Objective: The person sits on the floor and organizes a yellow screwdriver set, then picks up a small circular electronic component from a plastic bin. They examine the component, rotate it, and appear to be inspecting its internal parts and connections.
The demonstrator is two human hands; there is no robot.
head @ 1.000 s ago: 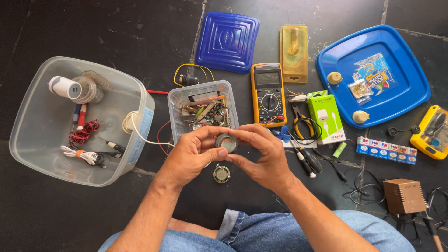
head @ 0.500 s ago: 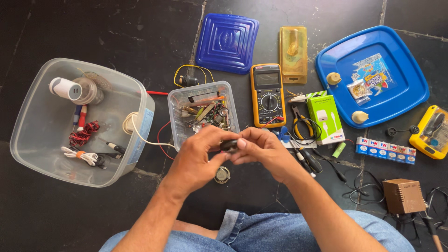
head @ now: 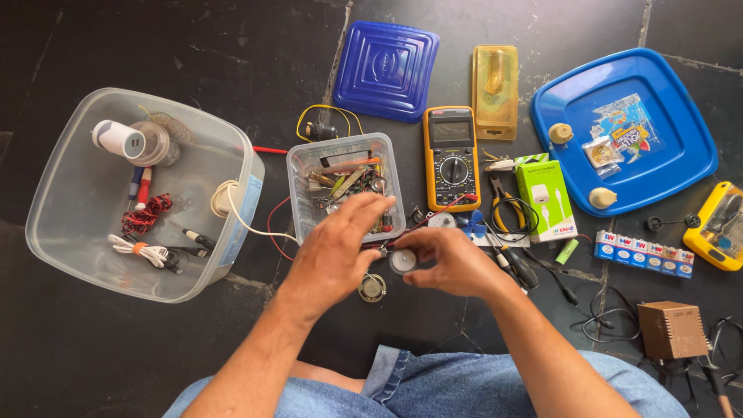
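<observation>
My right hand grips a small round silver part, like a little motor or speaker, just above the dark floor. My left hand hovers beside it with fingers spread over the front edge of a small clear box filled with electronic bits. The left fingertips touch or nearly touch thin red and black wires near the part; I cannot tell whether they pinch them. A small round speaker lies on the floor below my hands.
A large clear tub with cables sits at left. A yellow multimeter, blue lid, blue tray, green box, pliers, battery strip and brown transformer lie around. My knees in jeans are below.
My hands have drifted apart. The left hand opened and rose toward the small clear box, while the right hand kept the round silver part and shifted slightly right.
</observation>
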